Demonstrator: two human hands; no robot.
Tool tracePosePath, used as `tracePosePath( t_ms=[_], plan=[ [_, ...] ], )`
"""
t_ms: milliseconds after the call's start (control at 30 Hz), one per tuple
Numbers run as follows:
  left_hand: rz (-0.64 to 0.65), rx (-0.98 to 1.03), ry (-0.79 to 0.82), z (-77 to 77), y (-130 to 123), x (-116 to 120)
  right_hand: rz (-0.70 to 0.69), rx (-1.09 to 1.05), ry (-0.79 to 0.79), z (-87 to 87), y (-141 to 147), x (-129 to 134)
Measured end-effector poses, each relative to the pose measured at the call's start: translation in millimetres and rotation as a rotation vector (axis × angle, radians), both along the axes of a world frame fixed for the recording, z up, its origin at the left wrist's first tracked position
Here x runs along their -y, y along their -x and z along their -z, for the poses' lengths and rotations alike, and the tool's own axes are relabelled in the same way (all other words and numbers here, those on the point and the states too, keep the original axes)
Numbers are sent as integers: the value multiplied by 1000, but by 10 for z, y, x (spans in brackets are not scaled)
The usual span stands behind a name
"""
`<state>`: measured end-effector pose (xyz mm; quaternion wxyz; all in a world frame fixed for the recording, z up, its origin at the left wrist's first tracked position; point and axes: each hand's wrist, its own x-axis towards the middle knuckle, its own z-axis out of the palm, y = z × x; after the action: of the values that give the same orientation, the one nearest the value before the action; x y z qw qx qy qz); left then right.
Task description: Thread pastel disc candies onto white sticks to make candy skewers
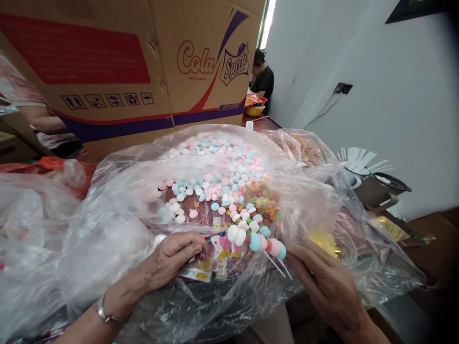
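Note:
My left hand point(174, 255) is closed, with thumb and fingertips pinching the stick end of a candy skewer point(254, 241). White, blue and pink candies with small red pieces between them are threaded along it. At its other end, the fingertips of my right hand point(322, 277) close on the last blue candy. Behind the skewer lie finished-looking candy skewers point(247, 217) with white sticks pointing toward me. Below my left fingertips are printed wrappers point(201, 270). Loose pink, white and blue candies point(218, 177) are heaped beyond, beside small ring-shaped candies point(263, 196).
Clear plastic sheeting point(118, 229) spreads over the work surface. A large cardboard box point(122, 62) stands behind. On the right are white sticks in a container point(358, 162) and a dark lidded jug point(382, 191). One person point(264, 79) sits far back; another person's arm point(46, 119) shows left.

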<state>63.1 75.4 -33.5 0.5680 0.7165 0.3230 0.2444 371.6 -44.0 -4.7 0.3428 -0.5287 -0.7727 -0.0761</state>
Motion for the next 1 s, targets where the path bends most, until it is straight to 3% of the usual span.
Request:
tracePosePath(
  t_ms=[233,567,767,1000],
  plan=[
    [12,-94,-54,-48,52,-33,-126,135,-55,-107,-86,-52],
    [179,-205,-275,-153,69,-113,-244,162,61,-116,-172,-107],
    [201,-269,-243,-197,64,-129,-229,68,141,-25,-109,-142],
    [266,-328,-203,-282,-10,-128,-241,61,129,-6,-9,-181]
  ],
)
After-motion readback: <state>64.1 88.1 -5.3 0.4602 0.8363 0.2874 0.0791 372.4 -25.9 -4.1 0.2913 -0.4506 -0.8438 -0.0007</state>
